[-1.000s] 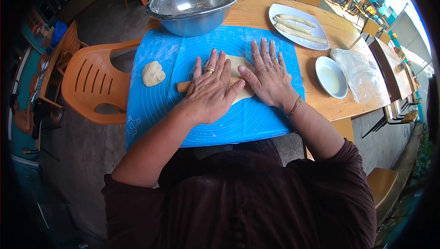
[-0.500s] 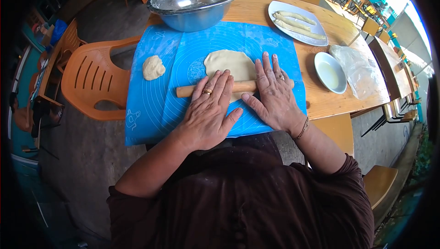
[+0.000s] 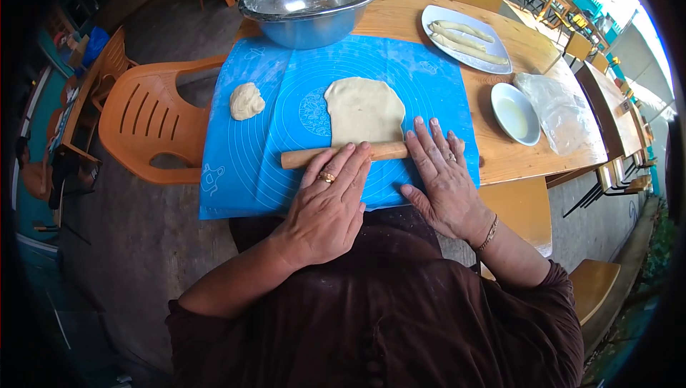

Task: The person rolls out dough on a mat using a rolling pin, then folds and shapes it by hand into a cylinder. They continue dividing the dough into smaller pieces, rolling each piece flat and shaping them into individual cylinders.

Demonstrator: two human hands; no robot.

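Observation:
A wooden rolling pin [image 3: 300,158] lies across the near edge of a flat, pale dough sheet [image 3: 366,111] on a blue silicone mat [image 3: 286,188]. My left hand [image 3: 325,206], with a ring on one finger, rests on the pin with its fingers stretched out flat. At the pin's right end, my right hand [image 3: 446,181] lies with spread fingers, touching it from above. Neither hand wraps round the pin. A lump of dough [image 3: 247,101] sits apart on the left of the mat.
Behind the mat stands a large metal bowl [image 3: 307,13]. A white plate [image 3: 500,59] carries several dough strips; near it are a small white bowl [image 3: 516,114] with liquid and a clear plastic bag [image 3: 561,120]. An orange chair [image 3: 153,120] is at the table's left.
Both hands and the rolling pin have moved toward me, down to the near edge of the dough. More of the dough sheet now shows, and the view has shifted slightly.

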